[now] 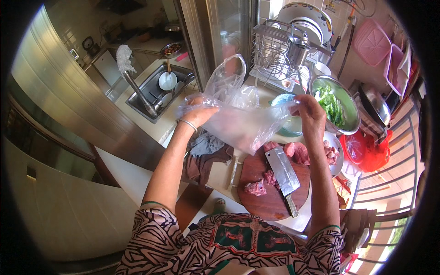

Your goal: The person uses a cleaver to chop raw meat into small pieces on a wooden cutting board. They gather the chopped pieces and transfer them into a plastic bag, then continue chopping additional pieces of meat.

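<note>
A clear plastic bag (pixel 240 123) is stretched between my two hands above the counter. My left hand (pixel 197 111) grips one side of it, and my right hand (pixel 311 111) pinches the opposite upper corner. Something pinkish shows blurred through the plastic; whether it lies inside or behind, I cannot tell. Below the bag is a round wooden cutting board (pixel 251 172). A cleaver (pixel 283 172) lies flat across it, its handle towards me. Small pieces of raw meat (pixel 255 188) sit left of the blade, and larger raw meat chunks (pixel 298 153) lie at the board's far edge.
Right of the board stands a plate of cut meat (pixel 331 153); beyond it is a steel bowl (pixel 352 113) with leafy greens (pixel 328 103). A dish rack (pixel 271 44) stands behind. Left are a sink (pixel 137 99) and grey cloth (pixel 206 144). Railings (pixel 395 172) border the right.
</note>
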`<state>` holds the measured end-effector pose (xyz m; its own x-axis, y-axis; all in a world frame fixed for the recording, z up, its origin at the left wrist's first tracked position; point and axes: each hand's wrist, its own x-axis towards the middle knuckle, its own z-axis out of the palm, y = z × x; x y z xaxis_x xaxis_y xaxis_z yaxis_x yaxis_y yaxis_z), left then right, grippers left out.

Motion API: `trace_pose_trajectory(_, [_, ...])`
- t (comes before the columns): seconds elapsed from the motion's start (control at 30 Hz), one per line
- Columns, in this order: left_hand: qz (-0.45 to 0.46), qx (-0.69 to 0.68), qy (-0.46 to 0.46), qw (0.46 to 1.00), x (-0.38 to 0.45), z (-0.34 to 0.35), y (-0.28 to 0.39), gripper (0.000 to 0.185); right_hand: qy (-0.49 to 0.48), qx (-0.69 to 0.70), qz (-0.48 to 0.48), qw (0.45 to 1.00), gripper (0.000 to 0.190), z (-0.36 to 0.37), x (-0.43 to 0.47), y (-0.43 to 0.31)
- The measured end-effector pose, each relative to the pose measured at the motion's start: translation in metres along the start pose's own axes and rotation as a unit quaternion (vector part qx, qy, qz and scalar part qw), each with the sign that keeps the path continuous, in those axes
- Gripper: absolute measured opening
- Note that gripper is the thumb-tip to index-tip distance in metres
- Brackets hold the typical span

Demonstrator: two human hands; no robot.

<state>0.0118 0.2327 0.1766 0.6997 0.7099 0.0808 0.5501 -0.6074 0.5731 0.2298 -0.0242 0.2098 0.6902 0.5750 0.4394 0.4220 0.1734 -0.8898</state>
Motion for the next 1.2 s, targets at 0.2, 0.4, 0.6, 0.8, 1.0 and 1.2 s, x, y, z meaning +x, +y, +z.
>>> trace_pose_trajectory(0.2, [0.039, -0.019, -0.041, 0.998, -0.007, 0.022, 0.010, 0.041, 0.013, 0.019, 0.013, 1.000, 0.016, 0.009, 0.016, 0.040])
trace_pose_trajectory(0.4, [0.118, -0.089, -0.268, 0.952, -0.064, 0.028, 0.043, 0.051, 0.042, 0.142, 0.139, 0.979, 0.018, 0.004, 0.025, 0.063])
trace_pose_trajectory(0.6, [0.104, -0.537, -0.263, 0.795, -0.084, -0.039, 0.013, 0.037, 0.008, 0.090, 0.121, 0.989, 0.016, -0.010, 0.032, 0.065])
trace_pose_trajectory(0.8, [-0.052, -0.329, -0.066, 0.941, -0.095, 0.037, -0.063, 0.036, -0.031, 0.012, 0.104, 0.994, 0.024, -0.014, -0.004, 0.083])
trace_pose_trajectory(1.0, [-0.015, 0.139, -0.012, 0.990, -0.099, 0.168, -0.109, 0.035, -0.058, -0.018, 0.123, 0.991, 0.026, -0.017, -0.035, 0.079])
trace_pose_trajectory(1.2, [-0.018, 0.071, 0.095, 0.993, -0.076, 0.172, -0.146, 0.022, -0.091, -0.090, 0.124, 0.984, 0.022, -0.011, -0.070, 0.075])
